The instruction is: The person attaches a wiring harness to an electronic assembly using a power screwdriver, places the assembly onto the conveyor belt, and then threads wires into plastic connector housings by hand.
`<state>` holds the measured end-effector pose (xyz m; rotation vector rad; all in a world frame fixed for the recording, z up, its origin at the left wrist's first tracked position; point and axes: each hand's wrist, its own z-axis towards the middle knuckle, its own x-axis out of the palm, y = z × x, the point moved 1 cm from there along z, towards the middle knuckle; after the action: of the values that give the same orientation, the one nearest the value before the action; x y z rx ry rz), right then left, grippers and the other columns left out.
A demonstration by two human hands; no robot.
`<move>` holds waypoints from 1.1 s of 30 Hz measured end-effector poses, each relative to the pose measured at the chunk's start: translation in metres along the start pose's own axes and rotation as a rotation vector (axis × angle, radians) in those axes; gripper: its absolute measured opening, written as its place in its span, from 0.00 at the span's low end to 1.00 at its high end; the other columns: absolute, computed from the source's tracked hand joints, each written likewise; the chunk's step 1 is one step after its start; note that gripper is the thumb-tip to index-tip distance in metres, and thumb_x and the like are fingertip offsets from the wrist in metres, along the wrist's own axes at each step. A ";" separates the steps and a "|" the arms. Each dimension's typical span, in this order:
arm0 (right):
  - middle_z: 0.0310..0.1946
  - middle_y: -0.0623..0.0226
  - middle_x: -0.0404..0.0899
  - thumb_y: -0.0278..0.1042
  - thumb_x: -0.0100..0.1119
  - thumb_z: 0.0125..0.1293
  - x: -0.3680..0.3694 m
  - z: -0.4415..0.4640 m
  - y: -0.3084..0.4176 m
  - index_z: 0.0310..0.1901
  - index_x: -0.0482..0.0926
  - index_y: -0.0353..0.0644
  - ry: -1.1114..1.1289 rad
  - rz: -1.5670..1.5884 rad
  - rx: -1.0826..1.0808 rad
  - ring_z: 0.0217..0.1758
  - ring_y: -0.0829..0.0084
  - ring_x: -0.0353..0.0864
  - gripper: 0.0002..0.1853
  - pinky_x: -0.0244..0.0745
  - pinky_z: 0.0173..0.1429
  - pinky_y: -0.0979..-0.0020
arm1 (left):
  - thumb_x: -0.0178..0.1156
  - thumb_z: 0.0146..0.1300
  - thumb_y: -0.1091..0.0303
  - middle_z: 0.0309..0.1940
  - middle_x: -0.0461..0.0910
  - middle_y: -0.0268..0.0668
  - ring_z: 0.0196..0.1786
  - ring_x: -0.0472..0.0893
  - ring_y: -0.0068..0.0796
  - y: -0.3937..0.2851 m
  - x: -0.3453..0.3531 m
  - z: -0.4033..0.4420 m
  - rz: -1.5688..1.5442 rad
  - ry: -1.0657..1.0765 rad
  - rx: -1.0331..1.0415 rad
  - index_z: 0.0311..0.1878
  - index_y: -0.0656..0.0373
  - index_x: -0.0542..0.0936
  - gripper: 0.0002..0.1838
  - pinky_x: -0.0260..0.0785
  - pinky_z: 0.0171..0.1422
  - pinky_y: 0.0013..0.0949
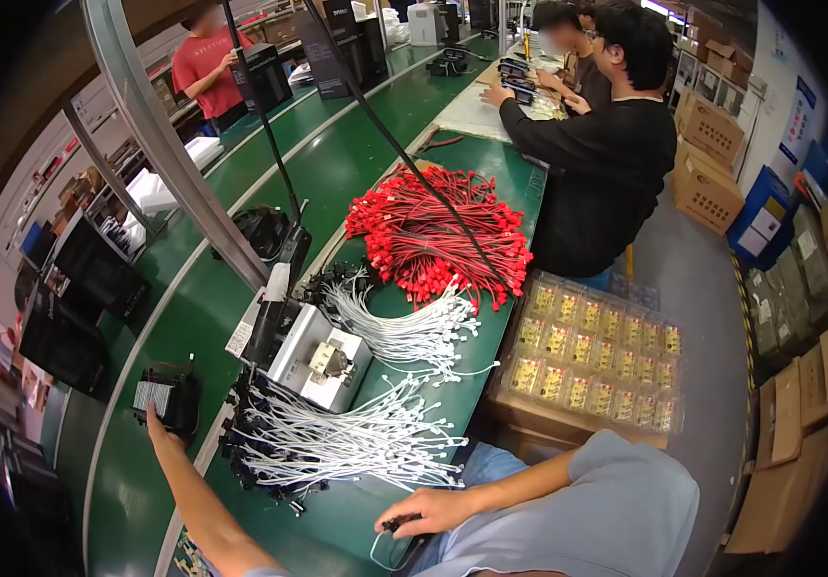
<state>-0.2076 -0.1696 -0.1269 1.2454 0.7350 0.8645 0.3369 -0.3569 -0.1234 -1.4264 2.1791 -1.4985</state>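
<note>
Pinching a black plastic connector (398, 523) on a thin white cable (373, 551), the right hand (440, 507) is apart from the seemingly unconnected black-and-grey boxy unit (170, 399) that the left hand (165, 441) touches, grip unclear, with many white cables (366, 435) lying heaped.

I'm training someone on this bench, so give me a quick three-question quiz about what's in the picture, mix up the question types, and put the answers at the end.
1. True or false: the red cable pile lies farther from the person than the white cables nearest them.

2. Multiple choice: what colour are the cables right beside the metal box?
A) blue
B) white
C) yellow

3. Fill in the blank: one of the person's hands is at the black unit with a pale, ridged top. It is the ____ hand.

Key: 1. True; 2. B; 3. left
</note>
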 end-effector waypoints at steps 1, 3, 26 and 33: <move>0.45 0.64 0.80 0.32 0.57 0.66 -0.002 -0.001 0.000 0.56 0.73 0.40 -0.017 0.004 -0.005 0.42 0.70 0.81 0.18 0.74 0.50 0.72 | 0.64 0.53 0.54 0.52 0.76 0.43 0.48 0.79 0.47 -0.001 -0.007 0.012 0.000 -0.002 0.005 0.56 0.57 0.73 0.28 0.75 0.53 0.51; 0.47 0.62 0.80 0.30 0.55 0.66 -0.005 -0.002 -0.007 0.57 0.73 0.38 -0.060 -0.031 -0.186 0.46 0.69 0.81 0.17 0.73 0.53 0.71 | 0.64 0.52 0.54 0.52 0.76 0.43 0.47 0.80 0.48 -0.005 -0.019 0.050 -0.009 0.065 0.125 0.54 0.57 0.74 0.28 0.75 0.52 0.52; 0.31 0.65 0.70 0.38 0.55 0.65 -0.061 0.018 0.074 0.58 0.67 0.34 0.221 1.300 -0.184 0.25 0.75 0.68 0.24 0.66 0.25 0.75 | 0.78 0.25 0.63 0.53 0.75 0.44 0.56 0.72 0.33 0.026 -0.054 -0.453 0.822 0.702 0.658 0.70 0.59 0.58 0.61 0.60 0.65 0.34; 0.41 0.60 0.76 0.40 0.38 0.75 -0.065 0.037 0.146 0.67 0.55 0.30 0.144 0.930 -0.178 0.35 0.74 0.72 0.27 0.70 0.29 0.76 | 0.71 0.32 0.65 0.51 0.76 0.45 0.55 0.75 0.45 0.096 -0.018 -0.453 1.423 0.560 0.827 0.61 0.55 0.68 0.44 0.66 0.58 0.41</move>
<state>-0.2302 -0.2295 0.0240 1.3671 0.1377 1.7447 0.0293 -0.0413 0.0190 0.7624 1.5521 -1.7046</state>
